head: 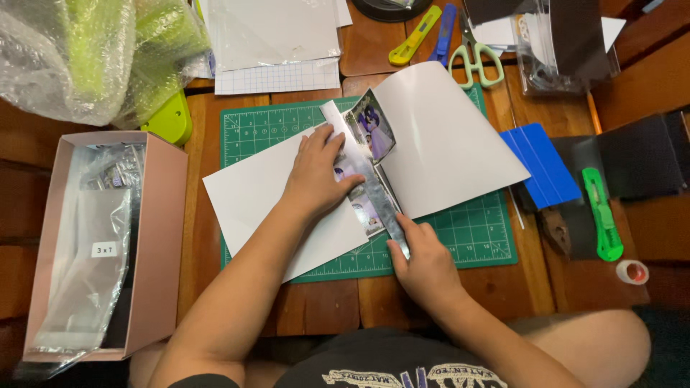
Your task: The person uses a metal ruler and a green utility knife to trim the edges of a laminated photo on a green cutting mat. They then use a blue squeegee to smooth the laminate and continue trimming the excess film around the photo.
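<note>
- Your right hand [424, 262], the one closest to the camera, is closing its fingers on the lower end of the metal ruler [381, 197] and is holding it at a slant across the photo strip [368, 165].
- Your left hand [316, 172] is lying flat with the fingers spread, pressing down on the white sheet [251, 201] and on the upper part of the ruler; it is not gripping anything.
- Both hands are working just beside each other over the green cutting mat [474, 230], which is resting on the wooden table [323, 309].
- A second white sheet [445, 144] is curling up at the right of the photos, and its edge is lifting from the mat.
- I judge that the ruler could be slipping sideways, because only one end is clamped and the glossy paper under it is giving little friction.
- The lifted sheet could be springing back over the photos if your pressure is getting lighter.
- A pink box [162, 237] with clear sleeves is standing at the left, and a blue squeegee [543, 165], a green cutter [600, 215] and scissors [474, 61] are lying at the right, well apart from your hands.
</note>
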